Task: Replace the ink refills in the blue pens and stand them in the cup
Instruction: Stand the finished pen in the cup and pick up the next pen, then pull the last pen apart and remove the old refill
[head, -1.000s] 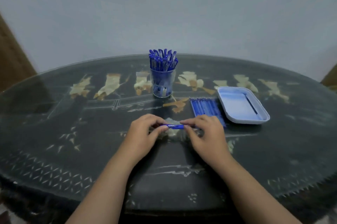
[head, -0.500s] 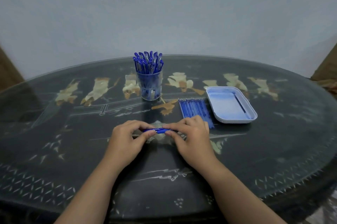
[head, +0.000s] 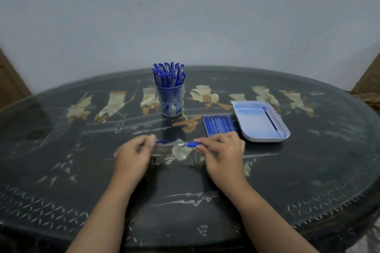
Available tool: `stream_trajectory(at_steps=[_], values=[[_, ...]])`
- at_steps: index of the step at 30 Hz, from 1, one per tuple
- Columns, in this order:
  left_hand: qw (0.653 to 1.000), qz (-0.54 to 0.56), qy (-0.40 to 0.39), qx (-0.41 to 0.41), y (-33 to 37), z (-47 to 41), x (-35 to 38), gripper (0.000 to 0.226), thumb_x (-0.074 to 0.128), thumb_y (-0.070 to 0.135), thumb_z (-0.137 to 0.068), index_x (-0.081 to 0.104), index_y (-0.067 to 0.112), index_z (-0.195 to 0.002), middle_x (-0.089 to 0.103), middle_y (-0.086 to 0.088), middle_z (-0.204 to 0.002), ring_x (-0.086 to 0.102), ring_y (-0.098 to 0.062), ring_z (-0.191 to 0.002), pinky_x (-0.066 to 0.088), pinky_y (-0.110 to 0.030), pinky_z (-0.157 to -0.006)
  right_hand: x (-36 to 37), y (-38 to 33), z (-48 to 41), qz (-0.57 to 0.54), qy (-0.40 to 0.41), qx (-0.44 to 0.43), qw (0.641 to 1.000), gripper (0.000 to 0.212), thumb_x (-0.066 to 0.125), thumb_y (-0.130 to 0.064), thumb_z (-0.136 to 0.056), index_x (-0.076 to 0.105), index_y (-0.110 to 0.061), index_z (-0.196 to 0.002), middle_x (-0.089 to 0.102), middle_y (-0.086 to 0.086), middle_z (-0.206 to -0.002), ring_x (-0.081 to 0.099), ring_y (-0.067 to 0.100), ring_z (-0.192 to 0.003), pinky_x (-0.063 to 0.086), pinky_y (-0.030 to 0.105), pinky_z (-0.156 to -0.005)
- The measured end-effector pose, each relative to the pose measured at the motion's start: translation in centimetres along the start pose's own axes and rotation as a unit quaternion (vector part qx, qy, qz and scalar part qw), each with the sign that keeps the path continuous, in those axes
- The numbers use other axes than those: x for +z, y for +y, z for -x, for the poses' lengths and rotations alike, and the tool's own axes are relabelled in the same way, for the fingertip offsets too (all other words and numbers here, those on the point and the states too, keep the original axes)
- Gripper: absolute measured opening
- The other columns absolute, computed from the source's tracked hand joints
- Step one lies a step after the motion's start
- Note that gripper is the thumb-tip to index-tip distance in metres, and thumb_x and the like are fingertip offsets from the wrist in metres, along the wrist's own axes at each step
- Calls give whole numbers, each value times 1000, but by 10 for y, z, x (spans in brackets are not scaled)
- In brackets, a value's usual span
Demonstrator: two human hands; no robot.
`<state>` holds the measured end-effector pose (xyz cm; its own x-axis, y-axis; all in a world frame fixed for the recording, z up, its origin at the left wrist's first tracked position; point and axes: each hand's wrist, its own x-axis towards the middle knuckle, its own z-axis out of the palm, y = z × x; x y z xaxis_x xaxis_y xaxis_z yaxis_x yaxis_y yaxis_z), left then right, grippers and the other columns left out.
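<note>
A blue pen lies pulled apart between my hands, just above the table. My left hand (head: 133, 155) pinches the blue cap end (head: 162, 142). My right hand (head: 223, 153) pinches the pen barrel (head: 192, 145), with a thin clear section showing in the gap between the two parts. A clear cup (head: 170, 99) full of several blue pens stands behind my hands. A row of blue refills (head: 219, 124) lies flat to the right of the cup, partly hidden by my right fingers.
A pale blue tray (head: 285, 135) with one thin dark refill in it sits right of the refills. The dark oval glass-topped table (head: 82, 191) has inlaid figures. A grey wall stands behind it, and brown furniture shows at both edges.
My hands have moved apart, and the pen that was held whole between them has separated into two parts. The camera view has shifted.
</note>
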<state>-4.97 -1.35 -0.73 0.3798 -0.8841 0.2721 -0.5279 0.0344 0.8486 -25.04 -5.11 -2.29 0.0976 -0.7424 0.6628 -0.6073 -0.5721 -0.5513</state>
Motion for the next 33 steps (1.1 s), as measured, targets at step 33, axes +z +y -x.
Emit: stream_trajectory(at_steps=[33], values=[[983,-47,-37,173,3,0,13,14,70,36,-80,63,47,-84,67,24,-88,60,4,-92,40,-46,-92,5,0,-1,0,-52,-13,999,21,56,-46,-87,70,-42,-102,52,-17,-80,42,6,-83,36,35,-79]])
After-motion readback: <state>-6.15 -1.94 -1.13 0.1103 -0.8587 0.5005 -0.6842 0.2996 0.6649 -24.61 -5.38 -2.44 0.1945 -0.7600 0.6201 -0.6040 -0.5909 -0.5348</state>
